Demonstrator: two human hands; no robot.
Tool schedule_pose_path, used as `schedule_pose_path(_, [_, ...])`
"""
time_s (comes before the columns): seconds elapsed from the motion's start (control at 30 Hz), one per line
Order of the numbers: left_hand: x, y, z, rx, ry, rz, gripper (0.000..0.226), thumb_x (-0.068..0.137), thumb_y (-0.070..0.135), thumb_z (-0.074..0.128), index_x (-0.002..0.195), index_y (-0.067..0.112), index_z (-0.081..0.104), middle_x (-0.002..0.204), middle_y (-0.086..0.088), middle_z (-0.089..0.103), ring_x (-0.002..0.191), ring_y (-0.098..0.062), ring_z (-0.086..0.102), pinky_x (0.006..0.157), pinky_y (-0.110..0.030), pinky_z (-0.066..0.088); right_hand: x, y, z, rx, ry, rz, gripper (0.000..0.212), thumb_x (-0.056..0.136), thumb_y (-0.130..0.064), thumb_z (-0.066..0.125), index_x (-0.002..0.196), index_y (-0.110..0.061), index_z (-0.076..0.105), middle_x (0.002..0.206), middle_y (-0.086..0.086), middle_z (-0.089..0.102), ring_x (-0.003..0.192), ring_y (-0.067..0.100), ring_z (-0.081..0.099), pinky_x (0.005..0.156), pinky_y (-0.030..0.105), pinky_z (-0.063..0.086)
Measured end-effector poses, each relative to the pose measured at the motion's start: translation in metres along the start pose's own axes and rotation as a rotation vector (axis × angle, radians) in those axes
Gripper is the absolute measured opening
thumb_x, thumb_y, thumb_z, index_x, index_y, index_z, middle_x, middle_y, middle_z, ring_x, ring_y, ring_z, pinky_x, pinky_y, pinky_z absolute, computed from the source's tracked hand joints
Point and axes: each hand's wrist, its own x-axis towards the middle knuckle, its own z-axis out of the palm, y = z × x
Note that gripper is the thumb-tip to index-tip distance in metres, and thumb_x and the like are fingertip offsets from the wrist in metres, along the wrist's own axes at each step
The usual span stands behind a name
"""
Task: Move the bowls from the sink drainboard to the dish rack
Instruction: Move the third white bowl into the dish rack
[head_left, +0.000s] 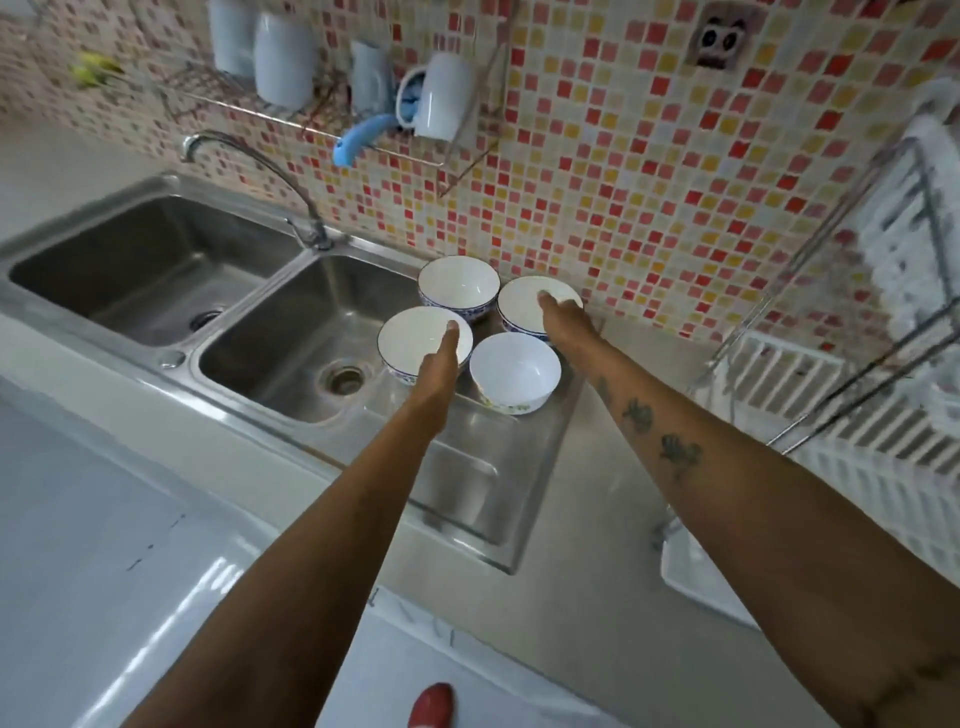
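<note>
Several white bowls stand on the steel drainboard (467, 467) beside the sink. My left hand (441, 358) grips the rim of the near-left blue-rimmed bowl (410, 338), thumb inside it. My right hand (563, 319) grips the far-right bowl (519, 301) the same way, thumb over its rim. A blue-patterned bowl (457, 283) stands at the far left and a plain white bowl (514, 371) at the near right, both untouched. The white dish rack (852, 415) with a wire frame stands to the right on the counter.
A double steel sink (291, 322) with a curved tap (291, 176) lies to the left. White cups (447, 96) and a blue brush (358, 137) hang on a wall rack above. The tiled wall runs right behind the bowls. Grey countertop (104, 519) fills the near left.
</note>
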Motion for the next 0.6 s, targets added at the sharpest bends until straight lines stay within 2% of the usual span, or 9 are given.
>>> schedule_pose_path(0.07, [0.01,-0.024,0.003,-0.053,-0.037,0.01,0.061,0.101,0.05,0.034,0.15,0.015,0.032,0.156,-0.006,0.037,0.143,-0.025,0.034,0.114,-0.041,0.028,0.015,0.023,0.009,0.085,-0.008,0.069,0.068,0.097,-0.052,0.034,0.145,-0.004,0.038,0.149,0.018,0.042,0.131,0.035,0.046,0.108,0.041,0.04])
schedule_pose_path(0.13, [0.018,-0.041,0.007,-0.101,-0.037,0.029,0.056,0.103,0.046,0.03,0.15,0.017,0.031,0.156,-0.005,0.035,0.146,-0.024,0.03,0.116,-0.042,0.024,0.023,0.04,0.016,0.166,0.049,0.094,0.059,0.097,-0.049,0.037,0.14,-0.009,0.046,0.14,0.016,0.053,0.123,0.033,0.054,0.103,0.041,0.045])
schedule_pose_path(0.2, [0.028,-0.051,0.013,-0.117,-0.048,0.031,0.058,0.1,0.053,0.031,0.148,0.022,0.037,0.155,-0.003,0.037,0.147,-0.022,0.029,0.121,-0.044,0.021,0.03,0.052,0.02,0.214,0.129,0.098,0.052,0.099,-0.043,0.038,0.134,-0.008,0.053,0.134,0.016,0.058,0.12,0.033,0.056,0.1,0.04,0.046])
schedule_pose_path(0.27, [0.043,-0.064,0.02,-0.139,-0.055,0.035,0.066,0.092,0.064,0.036,0.144,0.024,0.046,0.151,0.001,0.045,0.142,-0.022,0.037,0.121,-0.047,0.022,0.039,0.059,0.023,0.266,0.179,0.133,0.051,0.1,-0.04,0.037,0.131,-0.004,0.054,0.135,0.018,0.056,0.123,0.034,0.054,0.1,0.04,0.044])
schedule_pose_path(0.33, [0.054,-0.073,0.028,-0.202,-0.069,0.03,0.056,0.1,0.053,0.032,0.141,0.02,0.048,0.145,0.002,0.05,0.133,-0.018,0.045,0.12,-0.041,0.025,0.044,0.064,0.028,0.301,0.176,0.174,0.051,0.1,-0.04,0.038,0.131,-0.002,0.054,0.136,0.018,0.055,0.123,0.034,0.053,0.097,0.038,0.043])
schedule_pose_path(0.43, [0.062,-0.074,0.038,-0.268,-0.028,0.016,0.042,0.103,0.048,0.022,0.129,0.03,0.051,0.14,0.004,0.052,0.123,-0.012,0.047,0.112,-0.029,0.029,0.046,0.064,0.036,0.368,0.063,0.204,0.05,0.1,-0.041,0.038,0.13,-0.005,0.054,0.135,0.016,0.056,0.121,0.033,0.054,0.098,0.039,0.044])
schedule_pose_path(0.5, [0.072,-0.08,0.042,-0.309,-0.011,-0.004,0.054,0.098,0.059,0.024,0.133,0.027,0.051,0.141,0.004,0.053,0.128,-0.014,0.049,0.113,-0.032,0.034,0.048,0.064,0.041,0.388,-0.024,0.219,0.05,0.099,-0.045,0.039,0.133,-0.01,0.052,0.137,0.012,0.056,0.122,0.031,0.054,0.104,0.042,0.044])
schedule_pose_path(0.6, [0.106,-0.114,0.051,-0.343,-0.003,-0.026,0.091,0.07,0.082,0.032,0.14,0.027,0.048,0.142,-0.001,0.056,0.13,-0.022,0.052,0.114,-0.044,0.038,0.053,0.07,0.046,0.376,-0.074,0.18,0.046,0.099,-0.041,0.038,0.137,-0.016,0.047,0.14,0.01,0.053,0.126,0.029,0.052,0.109,0.045,0.041])
